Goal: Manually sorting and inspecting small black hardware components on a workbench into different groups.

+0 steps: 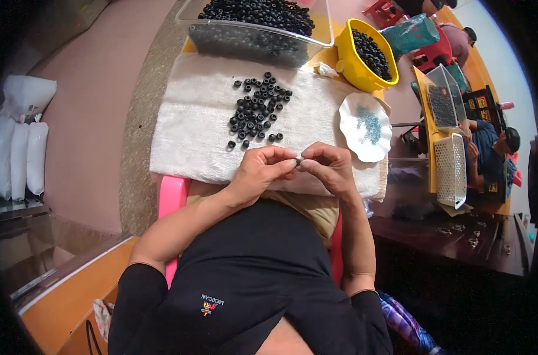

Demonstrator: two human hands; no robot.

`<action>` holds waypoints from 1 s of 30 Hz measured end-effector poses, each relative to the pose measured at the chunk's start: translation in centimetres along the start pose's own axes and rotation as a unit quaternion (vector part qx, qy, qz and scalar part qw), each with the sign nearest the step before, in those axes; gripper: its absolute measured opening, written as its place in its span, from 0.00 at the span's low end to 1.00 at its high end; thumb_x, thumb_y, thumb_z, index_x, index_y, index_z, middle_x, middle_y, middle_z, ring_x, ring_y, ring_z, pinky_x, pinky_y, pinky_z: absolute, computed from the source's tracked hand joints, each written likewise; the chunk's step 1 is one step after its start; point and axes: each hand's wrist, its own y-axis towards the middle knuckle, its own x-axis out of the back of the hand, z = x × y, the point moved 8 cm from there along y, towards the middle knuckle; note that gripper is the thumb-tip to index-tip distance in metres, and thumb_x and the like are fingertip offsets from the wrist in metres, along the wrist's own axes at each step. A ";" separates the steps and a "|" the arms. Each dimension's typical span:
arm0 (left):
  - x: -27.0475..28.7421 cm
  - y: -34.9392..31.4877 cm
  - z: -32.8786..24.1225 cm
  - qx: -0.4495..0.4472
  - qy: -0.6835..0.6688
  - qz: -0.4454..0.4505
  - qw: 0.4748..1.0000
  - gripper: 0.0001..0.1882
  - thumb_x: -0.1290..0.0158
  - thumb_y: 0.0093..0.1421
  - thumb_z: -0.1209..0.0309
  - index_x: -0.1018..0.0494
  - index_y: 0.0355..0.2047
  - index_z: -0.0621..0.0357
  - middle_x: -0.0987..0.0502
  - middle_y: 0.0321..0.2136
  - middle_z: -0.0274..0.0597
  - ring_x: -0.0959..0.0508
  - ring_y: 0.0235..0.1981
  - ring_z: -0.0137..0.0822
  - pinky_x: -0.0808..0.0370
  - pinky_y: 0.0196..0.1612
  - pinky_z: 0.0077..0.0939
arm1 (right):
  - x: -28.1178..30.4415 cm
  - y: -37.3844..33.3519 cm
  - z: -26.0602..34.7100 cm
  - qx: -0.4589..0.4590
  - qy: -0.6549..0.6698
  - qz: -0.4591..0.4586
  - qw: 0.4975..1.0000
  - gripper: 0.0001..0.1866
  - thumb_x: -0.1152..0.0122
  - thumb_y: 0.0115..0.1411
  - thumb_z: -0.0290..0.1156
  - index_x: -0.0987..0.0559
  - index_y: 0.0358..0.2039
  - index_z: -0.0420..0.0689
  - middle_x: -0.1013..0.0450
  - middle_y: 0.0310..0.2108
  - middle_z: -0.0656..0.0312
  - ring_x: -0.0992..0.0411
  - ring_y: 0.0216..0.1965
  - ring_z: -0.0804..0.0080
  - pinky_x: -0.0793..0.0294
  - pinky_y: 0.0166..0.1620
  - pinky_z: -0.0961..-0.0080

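Left of the white cloth (183, 133), well apart from it, stand white sacks (20, 154). At the cloth's far edge is a clear bin (245, 46) of black beads (257, 15). Loose beads (256, 109) lie scattered on the cloth's middle, beyond the left hand (263, 170). That hand is above the cloth's near part, thumb and forefinger pinching a small item (298, 160). The item sits between both hands, largely covered by fingertips; its kind cannot be determined. The right hand (328, 167), likewise over the near part, pinches at the item's other side. On the cloth's right side rests a scalloped white plate (347, 127) holding bluish pieces (369, 124); at its far right corner stands a yellow basin (353, 65).
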 end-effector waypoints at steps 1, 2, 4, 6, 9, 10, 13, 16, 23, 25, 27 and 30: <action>0.0 0.0 0.0 -0.001 0.001 -0.005 1.000 0.09 0.46 0.63 0.76 0.25 0.43 0.64 0.20 0.37 0.39 0.20 0.34 0.26 0.20 0.41 0.20 | -0.3 0.0 -0.4 -0.002 0.002 0.008 1.000 0.03 0.38 0.57 0.16 0.21 0.32 0.34 0.25 0.32 0.62 0.25 0.35 0.77 0.24 0.40 0.81; -0.2 0.0 0.2 0.007 -0.014 -0.004 1.000 0.09 0.45 0.63 0.76 0.24 0.43 0.64 0.20 0.36 0.39 0.20 0.34 0.27 0.20 0.41 0.21 | -0.4 0.0 -0.4 -0.002 0.004 0.012 1.000 0.03 0.38 0.57 0.16 0.21 0.32 0.34 0.25 0.32 0.62 0.25 0.35 0.77 0.24 0.40 0.81; -0.1 -0.2 0.4 0.013 -0.028 -0.010 0.999 0.09 0.45 0.63 0.76 0.24 0.43 0.64 0.20 0.36 0.40 0.20 0.34 0.27 0.20 0.41 0.21 | -0.3 0.0 -0.1 -0.005 -0.067 -0.002 0.998 0.02 0.37 0.56 0.17 0.20 0.31 0.35 0.25 0.31 0.63 0.26 0.34 0.78 0.27 0.39 0.82; -0.1 -0.1 0.5 0.012 -0.025 -0.004 1.000 0.09 0.44 0.62 0.75 0.24 0.43 0.64 0.20 0.35 0.40 0.19 0.33 0.28 0.19 0.41 0.21 | -0.5 -0.2 -0.1 -0.019 -0.047 -0.012 0.999 0.01 0.36 0.55 0.17 0.20 0.30 0.35 0.25 0.31 0.63 0.28 0.33 0.79 0.29 0.38 0.84; -0.3 -0.3 0.4 0.011 -0.033 0.001 0.999 0.09 0.44 0.63 0.75 0.25 0.43 0.64 0.21 0.35 0.38 0.20 0.34 0.26 0.20 0.40 0.19 | -0.6 -0.1 0.1 0.002 -0.070 -0.011 0.997 0.01 0.37 0.56 0.17 0.20 0.30 0.35 0.25 0.30 0.63 0.28 0.32 0.80 0.29 0.37 0.84; -0.4 -0.3 0.3 0.013 -0.037 0.005 0.999 0.09 0.44 0.63 0.75 0.25 0.43 0.65 0.21 0.35 0.38 0.21 0.34 0.25 0.21 0.39 0.18 | -0.4 -0.1 0.0 0.002 -0.061 -0.030 0.998 0.03 0.36 0.55 0.22 0.20 0.29 0.36 0.25 0.28 0.64 0.29 0.31 0.81 0.29 0.35 0.84; -0.4 -0.3 0.4 0.018 -0.049 0.010 0.999 0.09 0.45 0.63 0.75 0.25 0.42 0.65 0.21 0.35 0.38 0.21 0.34 0.25 0.21 0.40 0.18 | -0.4 -0.1 -0.4 -0.002 -0.046 -0.058 0.997 0.06 0.35 0.55 0.26 0.19 0.28 0.37 0.24 0.25 0.65 0.29 0.29 0.82 0.30 0.34 0.83; -0.3 -0.1 0.7 0.023 -0.053 0.015 0.998 0.09 0.45 0.63 0.74 0.26 0.43 0.63 0.21 0.36 0.38 0.20 0.35 0.26 0.20 0.41 0.20 | -0.6 -0.2 -1.0 0.000 -0.018 -0.078 0.997 0.05 0.35 0.56 0.26 0.19 0.29 0.37 0.25 0.26 0.66 0.29 0.29 0.82 0.29 0.34 0.83; -0.4 -0.2 0.7 0.033 -0.093 0.013 0.995 0.09 0.45 0.64 0.73 0.26 0.43 0.62 0.21 0.37 0.38 0.20 0.36 0.27 0.20 0.42 0.21 | -1.0 -0.6 -2.0 0.041 0.033 -0.121 0.991 0.05 0.34 0.57 0.24 0.19 0.33 0.37 0.25 0.30 0.64 0.29 0.32 0.78 0.31 0.36 0.83; -0.2 -0.2 0.7 0.033 -0.101 0.010 0.994 0.08 0.46 0.64 0.73 0.26 0.42 0.61 0.21 0.37 0.38 0.21 0.36 0.27 0.20 0.42 0.21 | -1.3 -1.0 -0.9 0.082 -0.054 -0.133 0.986 0.05 0.35 0.58 0.23 0.19 0.35 0.37 0.25 0.30 0.63 0.29 0.32 0.78 0.31 0.36 0.83; -0.3 -0.2 0.7 0.030 -0.108 0.008 0.994 0.07 0.46 0.65 0.73 0.26 0.42 0.61 0.21 0.36 0.38 0.21 0.36 0.27 0.20 0.42 0.22 | -1.8 -1.5 0.4 0.123 -0.141 -0.144 0.972 0.07 0.36 0.58 0.22 0.19 0.37 0.37 0.25 0.30 0.62 0.29 0.32 0.77 0.31 0.35 0.82; -0.4 -0.3 0.5 0.022 -0.121 0.006 0.992 0.06 0.47 0.65 0.74 0.26 0.41 0.62 0.22 0.36 0.38 0.21 0.36 0.27 0.20 0.42 0.22 | -3.0 -2.3 2.1 0.194 -0.252 -0.153 0.936 0.10 0.36 0.57 0.21 0.19 0.40 0.36 0.26 0.31 0.58 0.28 0.31 0.72 0.29 0.34 0.79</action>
